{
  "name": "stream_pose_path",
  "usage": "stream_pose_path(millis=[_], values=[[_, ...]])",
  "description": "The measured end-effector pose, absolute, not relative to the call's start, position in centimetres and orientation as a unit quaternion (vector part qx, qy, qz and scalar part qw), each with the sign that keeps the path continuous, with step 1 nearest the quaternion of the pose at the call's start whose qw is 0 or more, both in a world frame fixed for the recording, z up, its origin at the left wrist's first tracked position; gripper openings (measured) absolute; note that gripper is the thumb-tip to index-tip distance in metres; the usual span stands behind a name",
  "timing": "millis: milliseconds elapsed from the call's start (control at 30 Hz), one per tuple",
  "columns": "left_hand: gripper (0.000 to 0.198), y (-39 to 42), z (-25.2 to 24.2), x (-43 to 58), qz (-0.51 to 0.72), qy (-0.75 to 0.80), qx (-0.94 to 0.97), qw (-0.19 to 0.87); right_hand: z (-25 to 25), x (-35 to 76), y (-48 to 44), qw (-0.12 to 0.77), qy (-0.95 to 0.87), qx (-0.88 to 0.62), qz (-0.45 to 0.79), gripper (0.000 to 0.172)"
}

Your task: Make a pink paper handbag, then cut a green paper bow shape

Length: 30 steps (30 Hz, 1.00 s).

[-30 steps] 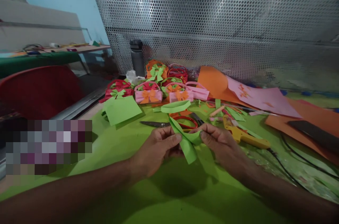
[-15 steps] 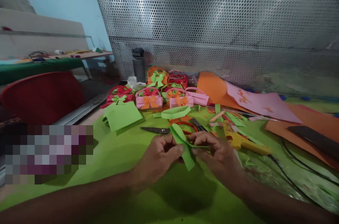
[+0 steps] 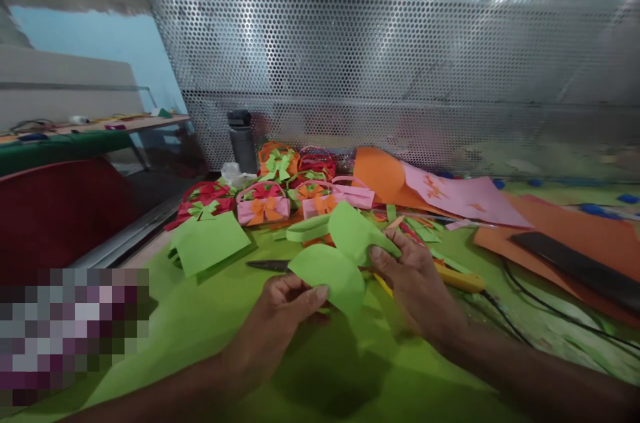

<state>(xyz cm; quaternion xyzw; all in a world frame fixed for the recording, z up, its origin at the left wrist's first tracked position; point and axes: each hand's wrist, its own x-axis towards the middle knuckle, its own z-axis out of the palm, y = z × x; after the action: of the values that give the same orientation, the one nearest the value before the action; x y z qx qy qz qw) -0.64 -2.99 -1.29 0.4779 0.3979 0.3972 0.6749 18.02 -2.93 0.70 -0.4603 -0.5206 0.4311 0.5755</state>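
Note:
My left hand [image 3: 287, 313] pinches the lower of two rounded, leaf-shaped lobes of light green craft foam or paper, the left cut-out [image 3: 330, 273]. Between the thumb and fingers of my right hand [image 3: 415, 276] is the edge of the upper lobe, the right cut-out [image 3: 355, 233]. The lobes meet at their inner edges; whether they are one piece I cannot tell. Behind them, scissors [image 3: 267, 265] show a dark blade, their handles mostly covered. A green strip loop [image 3: 305, 230] lies just beyond. Partly behind my right hand is a yellow glue gun [image 3: 460, 278].
Several small pink, red and orange handbags with bows [image 3: 263, 210] stand at the back, near a dark bottle [image 3: 243, 143]. A folded green sheet [image 3: 210, 243] lies left. Orange sheets [image 3: 500, 243], a pink sheet [image 3: 465, 193] and a black cable [image 3: 530, 303] lie right.
The green cut-out, earlier held edge-on and folded together, now spreads into two lobes facing me. My right hand has risen slightly, and the camera view has tilted up and turned right.

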Motion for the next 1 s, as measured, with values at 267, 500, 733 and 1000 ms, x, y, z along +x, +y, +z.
stream_pose_path(millis=[267,500,733,1000], values=[[0.041,-2.8,0.2,-0.7,0.395,0.419,0.439,0.689,2.3,17.9,-3.2,0.546,-0.594,-0.473,0.354,0.011],[0.028,-2.1,1.4,-1.1,0.351,0.367,0.501,0.701,2.5,17.3,-3.8,0.463,-0.671,-0.472,0.335,0.005],[0.022,-2.5,0.8,-0.8,0.34,0.371,0.461,0.731,2.2,16.9,-4.3,0.471,-0.653,-0.441,0.397,0.004],[0.018,-2.8,0.3,-0.6,0.397,0.36,0.525,0.661,1.9,16.9,-3.9,0.518,-0.541,-0.419,0.512,0.016]])
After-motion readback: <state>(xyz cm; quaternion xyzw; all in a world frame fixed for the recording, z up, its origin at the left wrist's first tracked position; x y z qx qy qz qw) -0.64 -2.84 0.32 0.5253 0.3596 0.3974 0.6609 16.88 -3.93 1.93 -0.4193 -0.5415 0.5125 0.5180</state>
